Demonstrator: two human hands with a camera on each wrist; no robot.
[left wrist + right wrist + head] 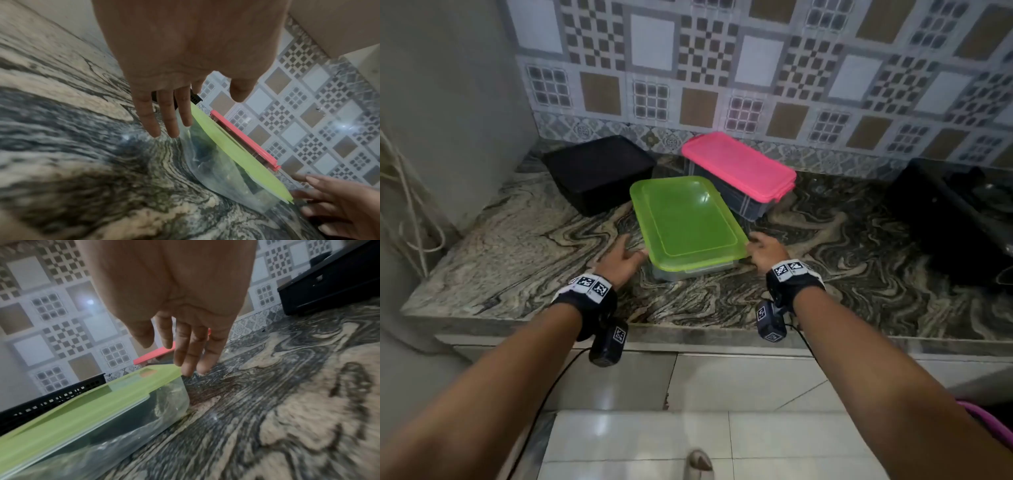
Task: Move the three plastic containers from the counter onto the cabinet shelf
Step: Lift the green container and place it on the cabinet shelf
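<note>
A clear container with a green lid (688,222) stands mid-counter. Behind it to the right is a grey container with a pink lid (739,171), and a black container (599,171) sits at the back left. My left hand (625,260) is at the green container's near left corner, fingers (170,123) straight beside its clear wall (216,164). My right hand (763,250) is at the near right corner, fingers (189,356) straight beside the lid's edge (82,410). Whether either hand touches the container I cannot tell. Neither hand holds anything. No cabinet shelf is in view.
The marbled counter (517,240) ends in a front edge (688,329) just under my wrists. A black appliance (955,219) stands at the right. White cables (410,212) hang by the left wall. A patterned tiled wall (756,68) backs the counter.
</note>
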